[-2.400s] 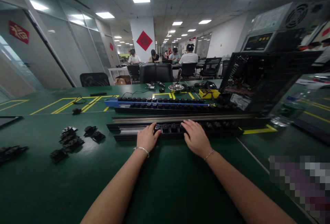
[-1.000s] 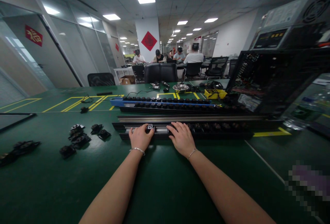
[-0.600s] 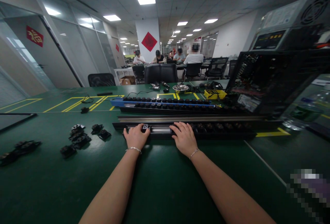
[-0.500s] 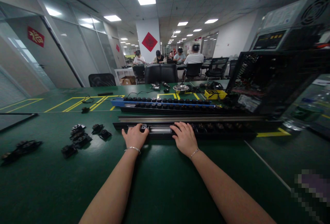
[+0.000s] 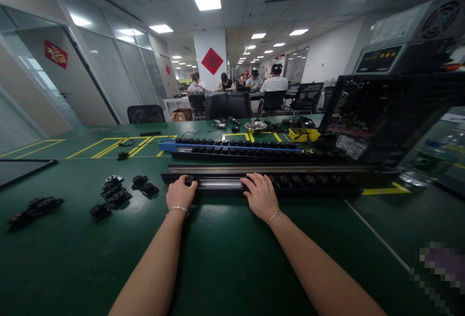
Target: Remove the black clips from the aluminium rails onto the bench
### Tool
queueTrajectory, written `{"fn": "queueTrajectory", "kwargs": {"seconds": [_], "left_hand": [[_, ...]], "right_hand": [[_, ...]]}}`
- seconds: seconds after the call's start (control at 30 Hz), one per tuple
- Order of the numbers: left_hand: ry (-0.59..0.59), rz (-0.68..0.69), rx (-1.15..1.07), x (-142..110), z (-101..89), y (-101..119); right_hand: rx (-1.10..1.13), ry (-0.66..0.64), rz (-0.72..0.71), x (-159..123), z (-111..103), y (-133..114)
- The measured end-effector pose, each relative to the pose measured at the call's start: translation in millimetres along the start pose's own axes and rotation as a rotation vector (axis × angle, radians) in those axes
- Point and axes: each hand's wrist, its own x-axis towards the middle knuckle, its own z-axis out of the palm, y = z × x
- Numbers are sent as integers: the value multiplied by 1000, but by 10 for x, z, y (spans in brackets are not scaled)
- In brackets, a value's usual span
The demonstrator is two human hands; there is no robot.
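At the left end of the black rail (image 5: 218,193), our left hand (image 5: 180,194) pinches a black module (image 5: 189,180), while our right hand (image 5: 261,195), whose grip we cannot tell, arches over the rail's module row (image 5: 296,180), apparently steadying it.

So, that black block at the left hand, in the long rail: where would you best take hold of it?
Probably by the left and right ends of the black block, reaching down from above: the rail's dark walls run along its front and back, while a bare silver strip lies to its right. The left hand hides its left end.
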Motion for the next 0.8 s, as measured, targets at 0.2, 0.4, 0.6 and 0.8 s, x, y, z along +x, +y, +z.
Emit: {"fn": "queueTrajectory", "kwargs": {"seconds": [0.2,0.4,0.6,0.8], "left_hand": [[-4,-28,-70,88,42,-120],[2,-88,-92,159,34,-225],[-8,-120,-120,236,-55,-374],[-14,-131,-131,287,-60,-450]], "right_hand": [[0,-2,0,-4,0,5],[2,-3,-5,-3,-1,7],[3,-8,-2,-2,1,7],[3,-4,-2,0,4,12]]}}
